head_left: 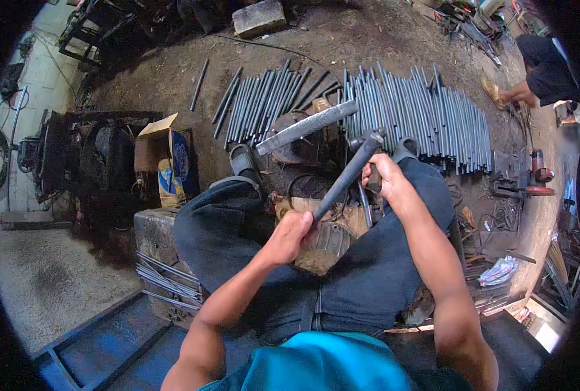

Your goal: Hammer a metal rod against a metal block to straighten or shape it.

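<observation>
Here the person is sitting w/ knees apart over a low rusty metal work block (316,228), and that block is the landmark for everything below. The left hand (290,236) is wrapped tight round the lower end of a dark long-handled steel hammer (350,171), whose handle is slanting up and away above the block, head (367,138) raised just past it. The right hand (384,179), just right of the block and above it, is closed round a short dark metal piece (373,186); can't tell its exact shape, the fingers are covering most of it. A thick grey steel bar (306,127) is lying at a slant beyond the block, near the hammer head; whether it is touching anything underneath isn't clear.

Step in hand, as I'm judging it: hammer is up, mid-swing or being positioned, w/ the small piece being steadied for a blow. The next move probably calls for keeping the right fingers clear of the strike line and the piece seated firmly on something solid.

Surface and room: bare dirt floor. Beyond the block, two wide rows of cut grey steel rods (420,114) are lying side by side, approx parallel. Left of the block, an open brown cardboard box (163,159) and dark machinery. Near left, a few thin rods (166,280) on a metal box. Far right, another person's arm (518,94) is working low, w/ an angle grinder (531,176) lying right of the block.
</observation>
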